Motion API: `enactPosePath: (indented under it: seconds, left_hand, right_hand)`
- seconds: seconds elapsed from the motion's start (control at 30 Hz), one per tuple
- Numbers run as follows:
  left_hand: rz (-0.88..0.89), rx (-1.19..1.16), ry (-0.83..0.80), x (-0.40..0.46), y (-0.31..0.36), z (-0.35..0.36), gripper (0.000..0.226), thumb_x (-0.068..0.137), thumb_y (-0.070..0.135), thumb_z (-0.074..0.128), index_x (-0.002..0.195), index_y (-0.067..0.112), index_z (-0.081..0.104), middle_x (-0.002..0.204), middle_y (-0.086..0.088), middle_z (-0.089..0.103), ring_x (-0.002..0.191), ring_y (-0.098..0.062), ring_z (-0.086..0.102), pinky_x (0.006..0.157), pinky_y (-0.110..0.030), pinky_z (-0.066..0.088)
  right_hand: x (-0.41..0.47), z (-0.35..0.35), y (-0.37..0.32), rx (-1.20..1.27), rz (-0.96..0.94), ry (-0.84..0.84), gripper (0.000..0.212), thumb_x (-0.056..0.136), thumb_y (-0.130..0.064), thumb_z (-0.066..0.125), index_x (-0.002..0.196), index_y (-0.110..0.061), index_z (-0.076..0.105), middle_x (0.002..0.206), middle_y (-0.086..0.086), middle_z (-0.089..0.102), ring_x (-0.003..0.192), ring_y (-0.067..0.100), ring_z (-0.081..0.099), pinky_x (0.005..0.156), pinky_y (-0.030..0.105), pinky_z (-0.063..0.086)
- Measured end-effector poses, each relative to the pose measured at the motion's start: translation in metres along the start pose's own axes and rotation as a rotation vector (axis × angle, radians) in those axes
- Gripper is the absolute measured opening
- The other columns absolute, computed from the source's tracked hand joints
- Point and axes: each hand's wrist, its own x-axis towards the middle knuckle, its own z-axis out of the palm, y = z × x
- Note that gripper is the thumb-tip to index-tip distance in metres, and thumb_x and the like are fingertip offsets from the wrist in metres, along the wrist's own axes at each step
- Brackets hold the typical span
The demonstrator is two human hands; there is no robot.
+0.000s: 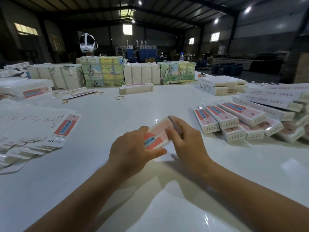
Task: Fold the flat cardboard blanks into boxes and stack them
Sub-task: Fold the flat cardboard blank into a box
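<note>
Both my hands hold one pink-and-white box (pixel 158 131) just above the white table (pixel 100 124), near its middle. My left hand (pixel 132 149) grips the near end, thumb along the underside edge. My right hand (pixel 185 138) curls round the far right side, fingers over the end flap. Much of the box is hidden by the hands. Flat blanks (pixel 33 129) lie fanned out at the left. Folded boxes (pixel 237 121) are stacked in rows at the right.
Wrapped bundles of stock (pixel 103 72) line the far edge of the table. A small stack of blanks (pixel 136 88) and loose rubber bands (pixel 119 97) lie beyond the hands. A person with a white headset (pixel 87 42) is behind the bundles.
</note>
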Motion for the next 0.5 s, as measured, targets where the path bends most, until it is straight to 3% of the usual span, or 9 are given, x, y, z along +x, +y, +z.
enactPosePath:
  seconds: [0.07, 0.13, 0.27, 0.37, 0.5]
  left_hand:
    - [-0.006, 0.034, 0.007, 0.000, -0.001, 0.001, 0.076, 0.057, 0.078, 0.039, 0.116, 0.031, 0.046, 0.096, 0.018, 0.047, 0.068, -0.011, 0.056, 0.058, -0.008, 0.041]
    - [-0.011, 0.063, 0.010, -0.001, -0.003, 0.001, 0.074, 0.058, 0.079, 0.039, 0.114, 0.031, 0.046, 0.096, 0.017, 0.050, 0.068, -0.011, 0.057, 0.058, -0.010, 0.043]
    - [-0.012, 0.141, 0.060, -0.001, -0.008, 0.001, 0.064, 0.071, 0.073, 0.052, 0.119, 0.032, 0.044, 0.110, 0.011, 0.059, 0.072, -0.012, 0.057, 0.066, -0.021, 0.053]
    - [0.017, 0.172, 0.112, -0.003, -0.008, 0.001, 0.065, 0.072, 0.070, 0.056, 0.121, 0.030, 0.043, 0.114, 0.009, 0.060, 0.073, -0.011, 0.052, 0.068, -0.024, 0.053]
    - [0.054, 0.160, 0.165, -0.004, -0.004, 0.002, 0.067, 0.072, 0.067, 0.060, 0.124, 0.027, 0.046, 0.112, 0.006, 0.062, 0.080, -0.014, 0.060, 0.069, -0.029, 0.054]
  right_hand:
    - [-0.003, 0.002, 0.001, -0.175, -0.073, -0.033, 0.036, 0.099, -0.023, 0.045, 0.134, -0.016, 0.049, 0.106, -0.009, 0.057, 0.086, 0.003, 0.056, 0.066, -0.004, 0.039]
    - [-0.004, 0.003, 0.001, -0.157, -0.048, -0.076, 0.039, 0.100, -0.027, 0.044, 0.138, -0.017, 0.047, 0.109, -0.008, 0.058, 0.084, 0.002, 0.057, 0.067, -0.004, 0.039]
    - [0.005, -0.004, -0.007, 0.461, 0.321, -0.084, 0.028, 0.097, -0.033, 0.048, 0.099, -0.018, 0.072, 0.087, 0.002, 0.073, 0.087, 0.014, 0.068, 0.085, 0.025, 0.055]
    - [0.010, -0.008, -0.007, 0.726, 0.487, -0.101, 0.021, 0.095, -0.017, 0.053, 0.109, -0.011, 0.069, 0.088, 0.007, 0.073, 0.094, 0.023, 0.068, 0.090, 0.038, 0.055]
    - [0.010, -0.009, -0.008, 0.713, 0.461, -0.013, 0.022, 0.094, -0.010, 0.054, 0.112, -0.013, 0.068, 0.097, 0.011, 0.072, 0.096, 0.024, 0.069, 0.086, 0.036, 0.057]
